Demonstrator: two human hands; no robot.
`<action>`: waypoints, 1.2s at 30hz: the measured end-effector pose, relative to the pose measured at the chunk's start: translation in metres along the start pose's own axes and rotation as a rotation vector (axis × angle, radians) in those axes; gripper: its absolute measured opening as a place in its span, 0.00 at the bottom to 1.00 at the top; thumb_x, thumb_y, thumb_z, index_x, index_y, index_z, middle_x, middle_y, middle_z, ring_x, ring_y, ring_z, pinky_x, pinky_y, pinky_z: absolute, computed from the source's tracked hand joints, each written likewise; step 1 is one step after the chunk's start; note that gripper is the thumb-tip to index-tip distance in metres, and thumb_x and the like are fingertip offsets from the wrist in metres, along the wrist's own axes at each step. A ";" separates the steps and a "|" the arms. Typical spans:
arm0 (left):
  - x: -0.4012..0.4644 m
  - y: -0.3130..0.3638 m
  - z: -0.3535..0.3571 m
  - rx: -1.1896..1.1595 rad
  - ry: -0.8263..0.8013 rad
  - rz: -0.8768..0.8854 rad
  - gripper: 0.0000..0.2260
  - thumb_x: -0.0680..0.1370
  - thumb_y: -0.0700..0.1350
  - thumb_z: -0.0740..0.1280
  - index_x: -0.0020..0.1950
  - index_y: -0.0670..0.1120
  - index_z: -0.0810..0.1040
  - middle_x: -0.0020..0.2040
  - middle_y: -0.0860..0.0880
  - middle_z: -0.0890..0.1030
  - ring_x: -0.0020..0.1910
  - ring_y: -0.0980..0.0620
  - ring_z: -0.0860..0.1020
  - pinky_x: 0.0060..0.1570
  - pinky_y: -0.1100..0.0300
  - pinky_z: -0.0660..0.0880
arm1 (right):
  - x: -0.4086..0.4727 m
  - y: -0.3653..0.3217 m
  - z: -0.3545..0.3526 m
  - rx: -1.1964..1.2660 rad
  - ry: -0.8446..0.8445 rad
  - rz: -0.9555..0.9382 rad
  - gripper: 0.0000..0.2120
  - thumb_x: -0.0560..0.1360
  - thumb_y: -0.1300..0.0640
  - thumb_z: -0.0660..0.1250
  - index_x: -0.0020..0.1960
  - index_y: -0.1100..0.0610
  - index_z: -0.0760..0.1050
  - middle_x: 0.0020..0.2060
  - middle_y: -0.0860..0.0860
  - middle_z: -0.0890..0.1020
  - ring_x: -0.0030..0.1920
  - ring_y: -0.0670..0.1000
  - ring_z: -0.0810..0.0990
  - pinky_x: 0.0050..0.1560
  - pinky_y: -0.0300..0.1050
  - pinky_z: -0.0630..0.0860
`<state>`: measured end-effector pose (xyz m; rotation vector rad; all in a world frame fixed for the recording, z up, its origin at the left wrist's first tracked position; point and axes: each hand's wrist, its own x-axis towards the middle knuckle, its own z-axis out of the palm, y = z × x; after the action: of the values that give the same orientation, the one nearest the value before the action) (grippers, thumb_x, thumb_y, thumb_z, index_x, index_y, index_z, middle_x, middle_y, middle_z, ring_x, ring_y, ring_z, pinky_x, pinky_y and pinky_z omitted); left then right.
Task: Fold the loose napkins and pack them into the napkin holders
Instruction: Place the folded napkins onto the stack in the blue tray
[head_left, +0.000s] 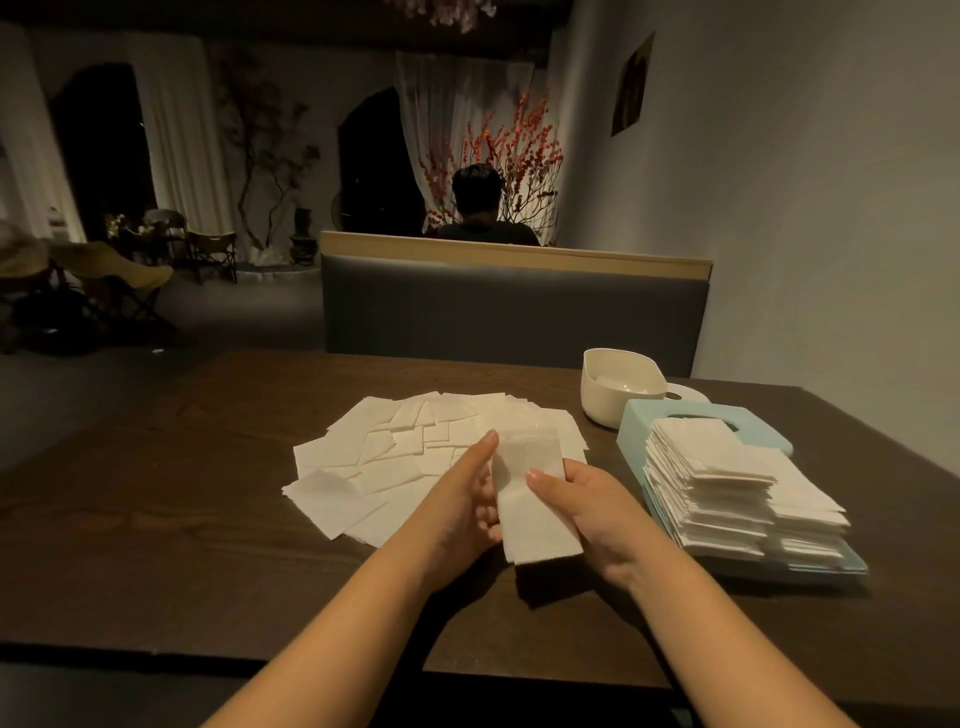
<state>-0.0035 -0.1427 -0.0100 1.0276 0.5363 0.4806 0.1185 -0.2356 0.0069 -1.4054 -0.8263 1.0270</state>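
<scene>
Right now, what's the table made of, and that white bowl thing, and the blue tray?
The table looks like dark wood or a wood veneer: grain lines run along its matte top. The white bowl looks like smooth plastic or maybe ceramic, with a soft sheen and rounded walls; I can't say which. The blue tray under the stacked napkins seems like moulded plastic, pale and even in colour, with a cut-out slot.

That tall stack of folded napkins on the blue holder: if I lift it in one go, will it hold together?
Probably not. The stack of folded napkins looks loose and already leans, edges fanned unevenly, so sheets would likely slide apart. It seems light and floppy, like the napkin in both hands. Sliding the blue holder beneath looks safer.
</scene>
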 end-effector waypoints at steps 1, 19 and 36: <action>-0.001 -0.004 0.003 -0.029 -0.031 -0.028 0.31 0.70 0.65 0.69 0.68 0.50 0.74 0.56 0.40 0.83 0.52 0.44 0.84 0.52 0.51 0.80 | 0.002 0.001 0.004 0.033 0.018 -0.001 0.11 0.78 0.54 0.69 0.58 0.55 0.78 0.46 0.52 0.87 0.48 0.52 0.86 0.44 0.47 0.81; 0.035 0.009 -0.024 -0.027 -0.067 -0.136 0.25 0.74 0.55 0.70 0.68 0.48 0.71 0.63 0.37 0.80 0.60 0.39 0.81 0.60 0.47 0.78 | 0.049 0.010 -0.011 -0.782 0.228 -0.483 0.14 0.76 0.51 0.70 0.54 0.34 0.71 0.58 0.31 0.66 0.65 0.39 0.61 0.62 0.39 0.64; 0.029 0.010 -0.025 0.068 -0.190 -0.111 0.26 0.75 0.52 0.70 0.70 0.44 0.71 0.55 0.38 0.84 0.50 0.42 0.84 0.56 0.48 0.79 | 0.047 0.007 -0.005 -0.467 0.259 -0.411 0.07 0.78 0.54 0.68 0.51 0.41 0.76 0.54 0.36 0.74 0.58 0.47 0.75 0.52 0.48 0.80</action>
<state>0.0025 -0.1041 -0.0166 1.0892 0.4400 0.2645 0.1397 -0.1952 -0.0059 -1.6218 -1.1459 0.3361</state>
